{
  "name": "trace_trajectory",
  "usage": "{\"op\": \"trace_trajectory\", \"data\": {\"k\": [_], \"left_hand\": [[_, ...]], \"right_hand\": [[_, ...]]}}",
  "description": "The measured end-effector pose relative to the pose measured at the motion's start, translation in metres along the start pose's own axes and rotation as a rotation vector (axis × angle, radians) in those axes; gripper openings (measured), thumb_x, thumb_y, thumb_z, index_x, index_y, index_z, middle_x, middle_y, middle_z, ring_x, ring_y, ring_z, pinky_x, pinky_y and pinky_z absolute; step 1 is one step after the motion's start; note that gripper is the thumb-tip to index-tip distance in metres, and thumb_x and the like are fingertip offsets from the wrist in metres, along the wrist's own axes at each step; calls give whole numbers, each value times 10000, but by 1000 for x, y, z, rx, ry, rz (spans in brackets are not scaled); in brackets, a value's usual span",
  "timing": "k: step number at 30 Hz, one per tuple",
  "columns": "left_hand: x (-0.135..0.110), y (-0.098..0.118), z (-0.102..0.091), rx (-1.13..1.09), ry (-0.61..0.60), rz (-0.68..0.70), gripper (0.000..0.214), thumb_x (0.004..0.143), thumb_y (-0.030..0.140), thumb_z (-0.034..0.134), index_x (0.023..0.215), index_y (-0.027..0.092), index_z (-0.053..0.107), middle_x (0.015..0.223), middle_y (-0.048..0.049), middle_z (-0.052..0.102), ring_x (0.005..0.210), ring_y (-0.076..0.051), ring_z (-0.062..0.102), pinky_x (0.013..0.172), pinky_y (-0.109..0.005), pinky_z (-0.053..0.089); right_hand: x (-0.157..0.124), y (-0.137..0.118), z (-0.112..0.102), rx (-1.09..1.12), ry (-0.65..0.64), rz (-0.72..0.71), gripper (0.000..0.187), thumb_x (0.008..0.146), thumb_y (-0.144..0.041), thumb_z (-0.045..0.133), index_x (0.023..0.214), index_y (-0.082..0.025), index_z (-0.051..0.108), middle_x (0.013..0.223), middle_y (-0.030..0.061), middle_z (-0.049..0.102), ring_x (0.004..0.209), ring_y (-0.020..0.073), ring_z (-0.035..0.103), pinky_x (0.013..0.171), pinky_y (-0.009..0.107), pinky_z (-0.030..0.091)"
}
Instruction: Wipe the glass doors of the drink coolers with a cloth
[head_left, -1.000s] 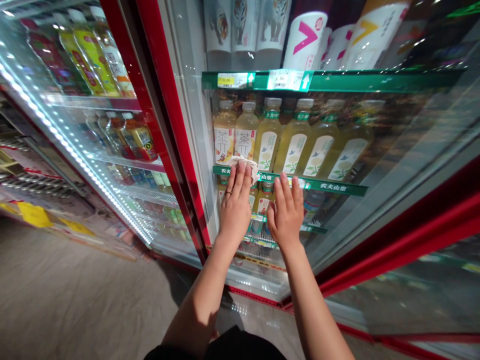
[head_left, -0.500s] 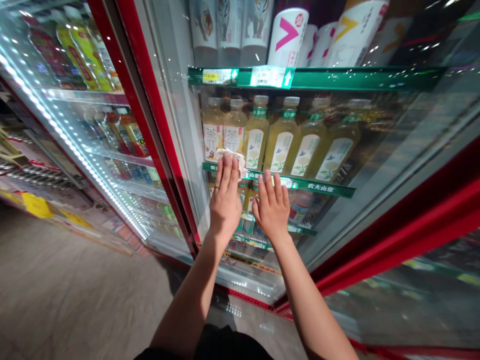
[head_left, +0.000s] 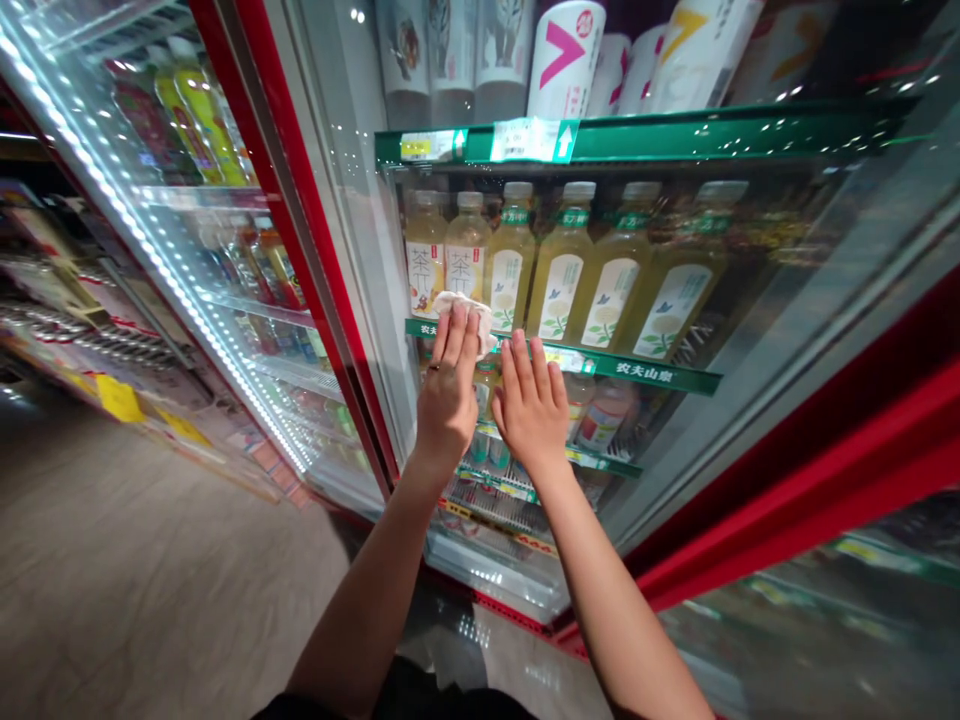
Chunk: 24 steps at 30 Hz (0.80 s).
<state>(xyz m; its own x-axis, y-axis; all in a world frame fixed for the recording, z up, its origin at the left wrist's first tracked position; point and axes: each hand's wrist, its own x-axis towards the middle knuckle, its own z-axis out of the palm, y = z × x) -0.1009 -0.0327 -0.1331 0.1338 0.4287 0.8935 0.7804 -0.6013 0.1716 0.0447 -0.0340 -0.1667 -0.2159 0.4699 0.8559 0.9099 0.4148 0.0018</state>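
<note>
both hands are flat on the fridge's glass door (head_left: pixel 675 330). my left hand (head_left: pixel 448 395) has its fingers straight and together, pinning a white cloth (head_left: pixel 466 305) under the fingertips against the glass in front of the tea bottles (head_left: pixel 510 270). my right hand (head_left: pixel 534 405) is just beside it, fingers spread, bare palm on the pane. wiping looks mid-way, i'd guess; most of the glass above and right of my fingers seems untouched.

White cloth (head_left: pixel 465 305), red fridge frame (head_left: pixel 300 230), green shelf strips (head_left: pixel 660 375), pale yellow-green bottles (head_left: pixel 559 275) with white labels, and a white carton (head_left: pixel 564 60) with a pink chevron.
</note>
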Motion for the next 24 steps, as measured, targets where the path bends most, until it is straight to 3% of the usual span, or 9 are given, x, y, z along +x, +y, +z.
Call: {"op": "trace_trajectory", "data": {"k": [6, 11, 16, 20, 24], "left_hand": [[9, -19, -2, 34, 78, -88, 1034, 908, -82, 306, 1743, 411, -52, 1851, 83, 114, 1691, -246, 130, 1392, -528, 249], [-2, -1, 0, -1, 56, -63, 972, 974, -35, 302, 1740, 429, -78, 1849, 62, 118, 1695, -239, 129, 1368, -532, 326], [21, 0, -6, 12, 58, 28, 974, 968, -50, 311, 1744, 420, -43, 1841, 74, 154, 1696, -249, 157, 1395, -533, 272], [17, -1, -6, 10, 64, -14, 1011, 942, -84, 312, 1740, 410, -64, 1844, 73, 104, 1696, -247, 139, 1397, -523, 264], [2, 16, -6, 1, -44, -38, 992, 963, -57, 354, 1746, 367, -84, 1845, 22, 111, 1697, -250, 141, 1382, -527, 309]], "right_hand": [[-2, 1, 0, 7, 13, 0, 867, 1084, -241, 470, 1746, -285, -87, 1813, 25, 271, 1674, 265, 321, 1384, 500, 267], [-2, 1, 2, -63, 84, -25, 832, 1090, -245, 461, 1764, -246, -27, 1787, 47, 336, 1645, 245, 384, 1391, 464, 247], [-1, 1, -1, -49, 40, -13, 844, 1092, -240, 450, 1749, -278, -77, 1811, 40, 271, 1660, 251, 351, 1389, 490, 257], [0, 1, -13, -26, 2, -20, 843, 1090, -200, 421, 1738, -282, -112, 1819, 35, 257, 1672, 240, 320, 1383, 487, 283], [-2, 2, -31, 5, 113, -59, 837, 1056, -148, 398, 1758, -293, -33, 1805, 12, 319, 1684, 232, 289, 1371, 493, 316]]}}
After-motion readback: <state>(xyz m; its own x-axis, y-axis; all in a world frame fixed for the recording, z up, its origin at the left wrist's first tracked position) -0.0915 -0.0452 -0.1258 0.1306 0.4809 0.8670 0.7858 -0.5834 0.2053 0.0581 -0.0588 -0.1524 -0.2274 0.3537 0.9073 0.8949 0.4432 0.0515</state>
